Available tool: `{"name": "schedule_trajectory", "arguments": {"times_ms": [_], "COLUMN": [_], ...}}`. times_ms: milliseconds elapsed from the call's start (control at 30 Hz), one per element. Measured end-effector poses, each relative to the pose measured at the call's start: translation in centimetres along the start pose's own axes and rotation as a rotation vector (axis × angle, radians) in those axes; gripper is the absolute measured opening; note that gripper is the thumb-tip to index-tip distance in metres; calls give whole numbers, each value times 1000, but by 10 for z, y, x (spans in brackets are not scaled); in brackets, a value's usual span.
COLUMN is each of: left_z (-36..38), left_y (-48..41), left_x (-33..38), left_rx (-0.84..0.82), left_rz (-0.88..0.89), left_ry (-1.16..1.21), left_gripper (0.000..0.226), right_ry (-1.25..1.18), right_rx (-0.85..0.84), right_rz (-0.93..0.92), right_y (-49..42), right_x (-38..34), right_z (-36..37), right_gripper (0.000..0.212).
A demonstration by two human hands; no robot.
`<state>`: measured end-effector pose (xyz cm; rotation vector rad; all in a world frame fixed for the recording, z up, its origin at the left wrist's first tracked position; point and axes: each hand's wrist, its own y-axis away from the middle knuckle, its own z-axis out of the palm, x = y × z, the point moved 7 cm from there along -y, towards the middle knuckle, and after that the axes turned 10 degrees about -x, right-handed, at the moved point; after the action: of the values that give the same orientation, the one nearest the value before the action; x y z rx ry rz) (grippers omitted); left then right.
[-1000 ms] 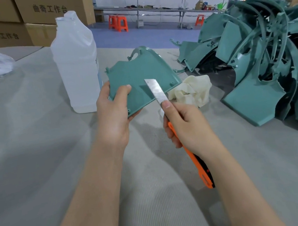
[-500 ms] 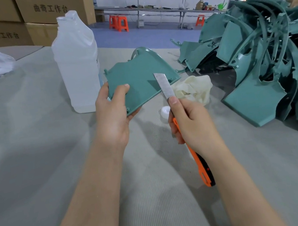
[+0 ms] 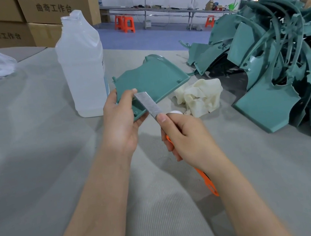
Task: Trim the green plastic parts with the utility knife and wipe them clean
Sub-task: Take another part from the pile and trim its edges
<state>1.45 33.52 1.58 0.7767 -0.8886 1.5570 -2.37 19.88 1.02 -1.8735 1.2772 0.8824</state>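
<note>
Just right of the bottle (image 3: pixel 82 68), my left hand (image 3: pixel 120 120) pinches the green part (image 3: pixel 151 80) by its near corner. My right hand (image 3: pixel 189 139) is wrapped round the utility knife (image 3: pixel 148 105), blade on that edge. I should shave shallow, clear of my fingertips.

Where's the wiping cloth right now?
Head view, right of centre: the cream cloth lies crumpled on the table, between the green part in the left hand and the pile of green parts.

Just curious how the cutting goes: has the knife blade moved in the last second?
Yes. The knife blade swung left, toward the white bottle, away from the cloth.
</note>
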Motion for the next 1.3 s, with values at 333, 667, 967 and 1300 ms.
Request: {"name": "schedule_trajectory", "arguments": {"times_ms": [333, 667, 967, 1300], "left_z": [0, -2, 0, 18], "left_y": [0, -1, 0, 5], "left_x": [-2, -2, -7, -17], "left_rx": [2, 6, 6, -87], "left_rz": [-28, -17, -66, -199], "left_ry": [49, 24, 134, 376], "left_gripper": [14, 18, 12, 23], "right_ry": [15, -47, -19, -310], "right_rx": [155, 108, -127, 414], "right_rz": [5, 17, 28, -173], "right_y": [1, -1, 0, 16], "right_x": [1, 4, 2, -16], "right_z": [-20, -20, 7, -44], "right_gripper": [50, 49, 48, 24]}}
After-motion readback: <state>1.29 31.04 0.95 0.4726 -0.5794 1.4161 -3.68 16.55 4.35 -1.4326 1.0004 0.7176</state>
